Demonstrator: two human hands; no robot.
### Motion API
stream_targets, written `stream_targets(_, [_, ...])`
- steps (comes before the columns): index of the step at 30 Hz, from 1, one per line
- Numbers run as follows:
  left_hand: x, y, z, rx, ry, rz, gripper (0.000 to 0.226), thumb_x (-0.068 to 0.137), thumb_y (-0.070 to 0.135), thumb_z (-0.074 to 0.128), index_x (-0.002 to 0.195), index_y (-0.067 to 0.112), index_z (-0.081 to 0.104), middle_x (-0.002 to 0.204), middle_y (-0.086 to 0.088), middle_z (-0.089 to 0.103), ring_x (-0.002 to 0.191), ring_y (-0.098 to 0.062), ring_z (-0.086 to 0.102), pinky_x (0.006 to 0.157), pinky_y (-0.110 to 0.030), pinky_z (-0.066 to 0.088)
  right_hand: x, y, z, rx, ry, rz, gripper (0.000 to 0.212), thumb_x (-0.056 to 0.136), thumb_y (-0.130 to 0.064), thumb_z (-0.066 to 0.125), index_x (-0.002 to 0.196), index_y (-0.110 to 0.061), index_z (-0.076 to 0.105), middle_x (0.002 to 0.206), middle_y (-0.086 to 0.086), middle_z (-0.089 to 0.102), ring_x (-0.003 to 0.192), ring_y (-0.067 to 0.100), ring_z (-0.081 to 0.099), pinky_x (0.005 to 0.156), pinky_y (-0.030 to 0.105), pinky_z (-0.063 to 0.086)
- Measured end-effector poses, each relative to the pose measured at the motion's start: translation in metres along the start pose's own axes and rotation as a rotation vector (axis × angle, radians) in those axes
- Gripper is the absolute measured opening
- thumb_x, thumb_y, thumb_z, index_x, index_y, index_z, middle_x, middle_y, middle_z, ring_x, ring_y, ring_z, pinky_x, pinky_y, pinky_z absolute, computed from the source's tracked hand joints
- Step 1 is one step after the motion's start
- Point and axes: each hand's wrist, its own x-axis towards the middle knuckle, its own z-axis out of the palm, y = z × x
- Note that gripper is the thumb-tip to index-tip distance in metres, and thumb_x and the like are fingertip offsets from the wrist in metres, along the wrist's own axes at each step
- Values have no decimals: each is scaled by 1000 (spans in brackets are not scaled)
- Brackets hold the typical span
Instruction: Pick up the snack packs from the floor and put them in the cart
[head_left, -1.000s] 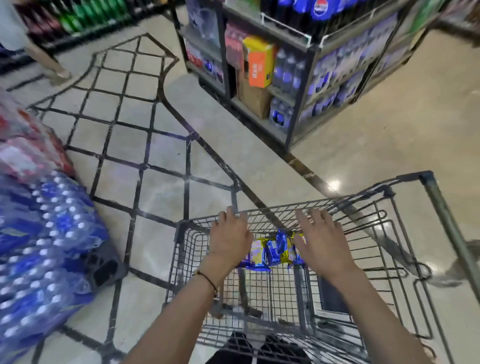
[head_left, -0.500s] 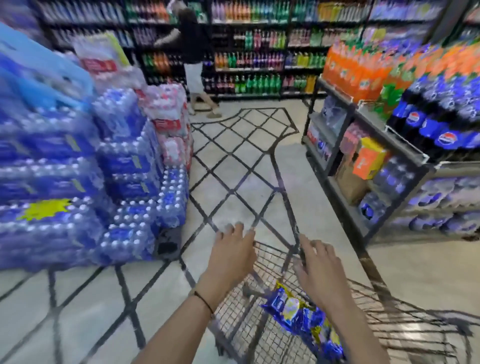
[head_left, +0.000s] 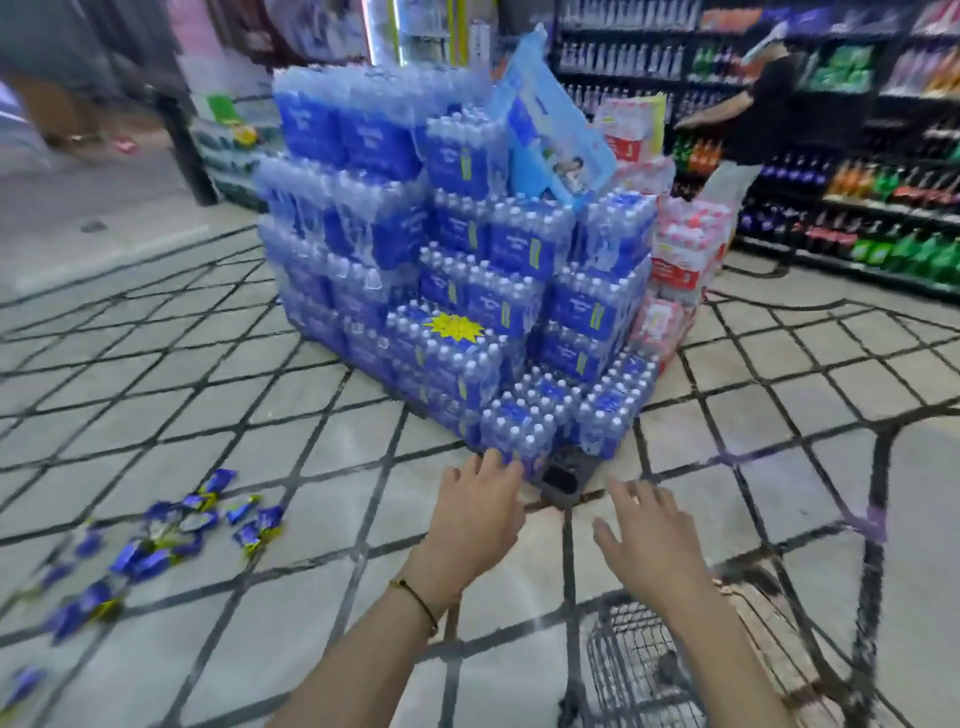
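Several blue and yellow snack packs (head_left: 171, 530) lie scattered on the tiled floor at the lower left. The wire cart (head_left: 644, 670) shows only a corner at the bottom right, below my right arm. My left hand (head_left: 475, 514) is held out over the floor, fingers apart, holding nothing. My right hand (head_left: 649, 540) hovers above the cart's corner, fingers spread, also empty. Both hands are well to the right of the packs. The inside of the cart is out of view.
A tall stack of shrink-wrapped water bottle packs (head_left: 467, 291) on a dark pallet (head_left: 563, 478) stands straight ahead, close to my hands. Drink shelves (head_left: 857, 171) line the back right, where a person (head_left: 748, 130) stands. Open tiled floor (head_left: 260, 415) lies between me and the packs.
The view has swung left, from the cart to the floor. The snack packs on the floor came into sight. Both hands have left the cart and stay empty.
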Motion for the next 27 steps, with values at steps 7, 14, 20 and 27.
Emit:
stream_targets(7, [-90,-178,-9,8,-46,-351,38,82,39,57,114,19,59,111,-8,59,98,-34,57,76,-45,46,59,-193,24,6,-67,-351,43,96,-47,43,135,-29,38,132,-2,48,123,25,42,95,41,44])
stream_targets(14, [-200,-370,-40,24,-67,-654,47,86,33,59,130,16,52,125,-12,55,115,-39,52,88,-50,43,86,-433,60,-29,-107,-619,45,95,-53,40,134,-32,40,133,-4,51,124,23,43,94,43,43])
stream_targets(20, [-289,-501,-75,80,-68,-898,43,94,35,51,132,17,45,132,-10,48,121,-35,44,96,-47,38,84,-614,75,-6,-132,-819,49,96,-53,38,140,-31,38,136,-2,48,126,23,42,96,43,44])
stream_targets(27, [-335,-603,-64,43,-61,-1092,36,93,33,48,127,19,49,123,-7,52,115,-34,50,88,-43,40,94,-744,104,-49,-183,-967,43,95,-50,40,134,-31,42,127,-4,49,120,23,42,89,39,43])
